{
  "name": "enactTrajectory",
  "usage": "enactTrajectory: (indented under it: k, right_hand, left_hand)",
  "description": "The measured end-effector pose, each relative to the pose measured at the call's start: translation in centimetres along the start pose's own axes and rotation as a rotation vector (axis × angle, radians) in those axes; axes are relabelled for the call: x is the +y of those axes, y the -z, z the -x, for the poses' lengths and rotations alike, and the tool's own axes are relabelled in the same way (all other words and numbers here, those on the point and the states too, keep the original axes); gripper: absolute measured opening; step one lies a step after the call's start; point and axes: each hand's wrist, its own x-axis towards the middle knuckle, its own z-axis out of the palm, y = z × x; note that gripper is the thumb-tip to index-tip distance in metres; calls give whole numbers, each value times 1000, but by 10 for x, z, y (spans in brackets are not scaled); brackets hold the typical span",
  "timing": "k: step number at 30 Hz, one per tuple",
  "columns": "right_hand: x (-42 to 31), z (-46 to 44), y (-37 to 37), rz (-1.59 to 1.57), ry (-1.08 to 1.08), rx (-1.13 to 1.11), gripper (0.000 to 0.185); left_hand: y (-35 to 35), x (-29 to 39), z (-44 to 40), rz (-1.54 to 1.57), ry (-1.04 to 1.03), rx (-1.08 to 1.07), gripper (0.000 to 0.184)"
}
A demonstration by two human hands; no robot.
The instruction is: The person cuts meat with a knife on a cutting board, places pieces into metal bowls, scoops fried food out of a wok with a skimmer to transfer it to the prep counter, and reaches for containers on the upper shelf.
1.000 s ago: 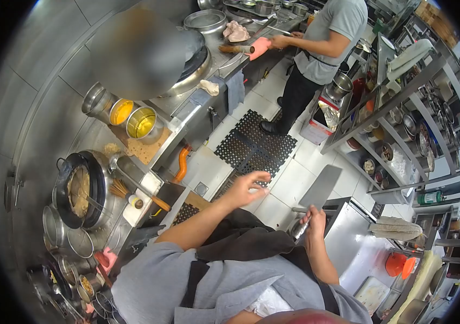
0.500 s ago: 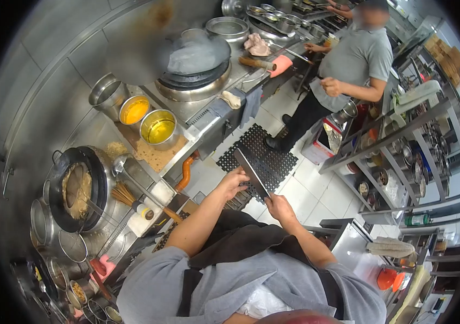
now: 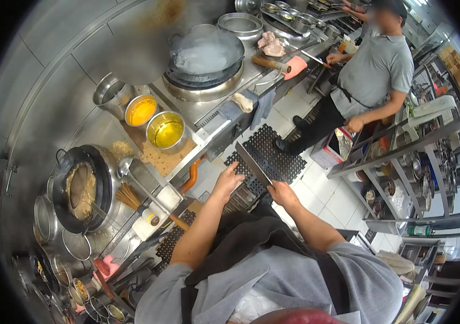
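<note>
Cleaver held by the handle in the right hand, above the floor

The cleaver (image 3: 254,163) is in midair in front of the apron (image 3: 241,237), its blade seen nearly edge-on and slanting up and leftward. The right hand (image 3: 284,194) has its fingers closed round the handle. The left hand (image 3: 227,182) is just beside the blade, fingers partly spread and holding nothing visible; whether a fingertip touches the metal, I cannot tell.

The blade looks like stiff, broad metal, probably heavy toward its far end, so the handle is the place to grip; grease could make it slippery, and the edge needs care.

Beyond it lies a perforated floor mat (image 3: 289,166). To the left, the metal surface (image 3: 195,110) carries 2 pots of orange and yellow contents (image 3: 141,110) (image 3: 166,131), and a black wok (image 3: 104,186).

No writing is readable: the small bottle (image 3: 150,217), the red-and-white box (image 3: 327,153) and the green container (image 3: 420,230) are too small or blurred.
</note>
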Motion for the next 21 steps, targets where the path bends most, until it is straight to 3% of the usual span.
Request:
enactTrajectory:
  k: [2, 6, 9, 15, 18, 21]
  right_hand:
    - [27, -11, -2, -1, 76, 143, 28]
    - [87, -30, 16, -188, -64, 52, 29]
    - [130, -50, 44, -206, 31, 127, 29]
    - [176, -121, 134, -226, 12, 89, 27]
    - [185, -163, 175, -281, -173, 10, 32]
    - [183, -201, 214, -277, -200, 1, 31]
  left_hand:
    - [-17, 24, 1, -16, -25, 20, 68]
    - [-53, 55, -39, -40, -166, -9, 56]
    - [-93, 102, -90, -105, -295, -31, 45]
    - [-127, 165, -203, -205, -424, 173, 44]
    - [-132, 202, -244, -312, -559, 357, 44]
    - [-125, 252, -275, -419, -643, 516, 44]
